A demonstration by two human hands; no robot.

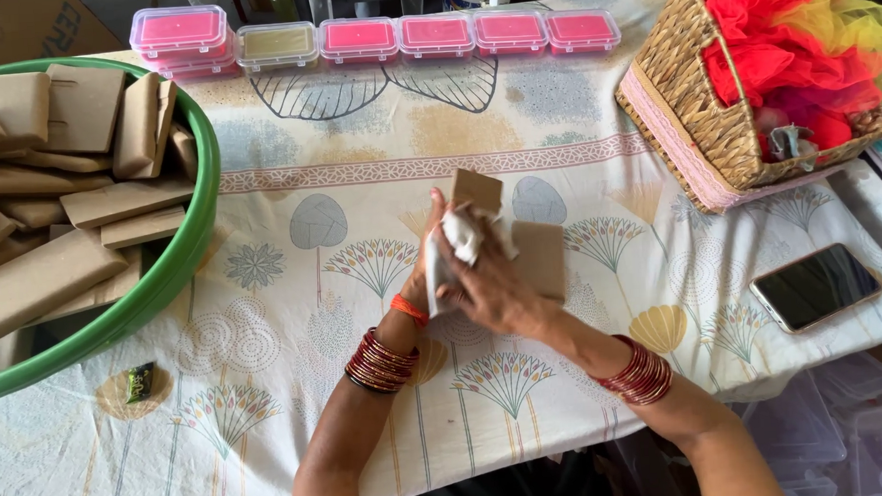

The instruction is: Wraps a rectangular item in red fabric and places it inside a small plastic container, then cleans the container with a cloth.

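Brown card and white paper held in both hands over the patterned cloth (pixel 295 314).

A green tub (pixel 179 259) of brown-wrapped packets (pixel 41 280) is seen far left, a row of pink-filled boxes (pixel 432 35) along the far edge, a wicker basket (pixel 698 128) with red and yellow net at right, a phone (pixel 814 286) near right, a small dark wrapper (pixel 140 382) near left; nothing is placed between these and the hands. The card (pixel 530 249) and white paper (pixel 460 239) are kept at table centre. Left hand (pixel 427 263) is curled under the paper, gripping it; right hand (pixel 492 285) is closed over paper and card from above, wrists crossed close, bangles on both.
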